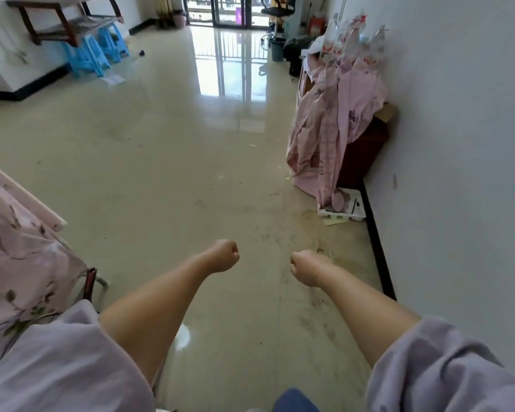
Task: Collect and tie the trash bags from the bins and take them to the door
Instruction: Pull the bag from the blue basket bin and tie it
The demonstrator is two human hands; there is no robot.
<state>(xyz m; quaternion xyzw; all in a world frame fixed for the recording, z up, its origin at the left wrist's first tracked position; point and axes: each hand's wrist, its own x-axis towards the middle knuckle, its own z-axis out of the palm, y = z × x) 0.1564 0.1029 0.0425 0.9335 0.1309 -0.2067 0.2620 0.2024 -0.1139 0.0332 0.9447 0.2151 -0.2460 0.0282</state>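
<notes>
Down the far end of the room, by the right wall, a grey bin [278,49] stood on the floor [167,162] with a dark bag-like heap [297,50] just beside it, and a pink bin [179,19] sat near the balcony door [226,8]; these looked like the task's trash points, all well apart from the person. Both arms were stretched forward over bare floor, forearms uncovered, lilac sleeves [57,361] bunched at the elbows. Left hand [224,256] was curled into a fist, knuckles pointing inward; right hand [305,271] was curled the same way, facing it, a gap between the two. Neither fist gripped anything visible, no bag, no handle. Judged as the very start: nothing collected yet, step in hand was walking over to the first bin. To do it well, head straight down the open lane of floor, keep clear of the pink cloth [333,123] draped over the cabinet on the right and the white tray [344,208] at its foot, also the floral cloth [15,251] at the near left. Floor was glossy with smudges near the feet, possibly slick, so step steadily. At the bin, open the hands, gather the bag rim evenly before lifting. Whether the grey bin held a liner could not be told from here.
</notes>
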